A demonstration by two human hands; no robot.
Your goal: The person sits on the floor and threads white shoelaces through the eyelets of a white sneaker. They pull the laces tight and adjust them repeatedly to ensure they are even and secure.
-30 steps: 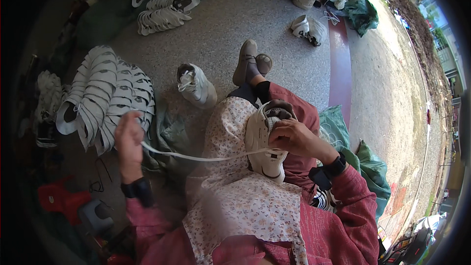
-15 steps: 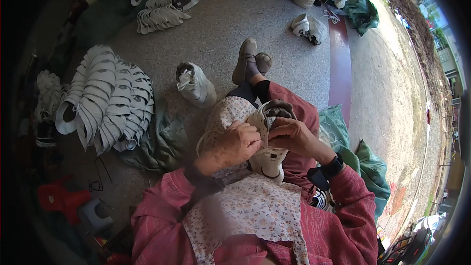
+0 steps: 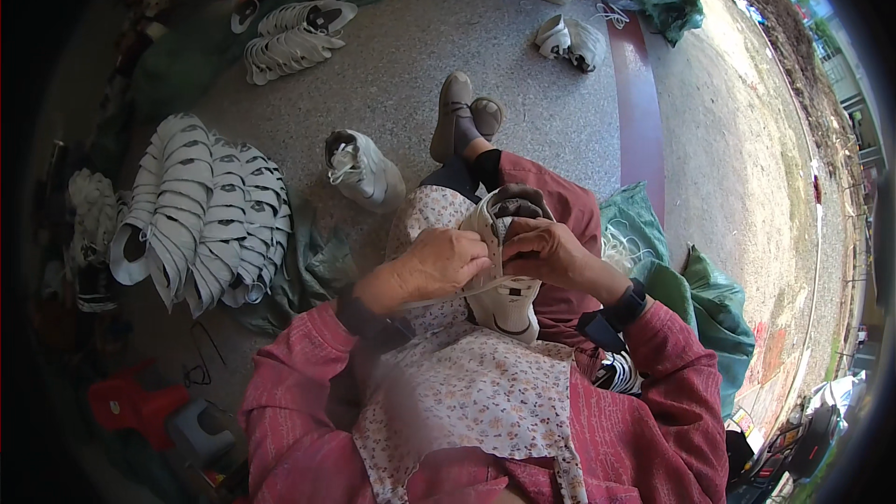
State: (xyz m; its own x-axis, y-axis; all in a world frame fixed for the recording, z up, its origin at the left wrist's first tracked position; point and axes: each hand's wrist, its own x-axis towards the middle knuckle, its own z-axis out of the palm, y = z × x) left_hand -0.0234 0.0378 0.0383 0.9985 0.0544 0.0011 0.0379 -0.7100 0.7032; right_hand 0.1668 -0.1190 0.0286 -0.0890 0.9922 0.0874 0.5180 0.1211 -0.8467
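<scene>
A cream sneaker rests upright on my lap, its dark-lined opening away from me. My left hand is closed at the left eyelet edge, fingertips pinched on the shoe. The thumb and bent fingers of my right hand close over the opening by the tongue; the fingertips are partly hidden inside. A pale shoelace runs from below my left hand across the front of the shoe. Whether either hand also pinches lace cannot be made out. Under the shoe lies a floral apron.
A laced white sneaker stands on the floor ahead. To the left are stacked white shoe uppers, a red plastic stool and a green sack. Green sacking with loose laces lies at right. More uppers sit farther off.
The whole view has turned slightly. My left fingers have shifted a little along the eyelet edge. The lace that looped left of that hand now stretches below it; my right hand stays at the opening.
</scene>
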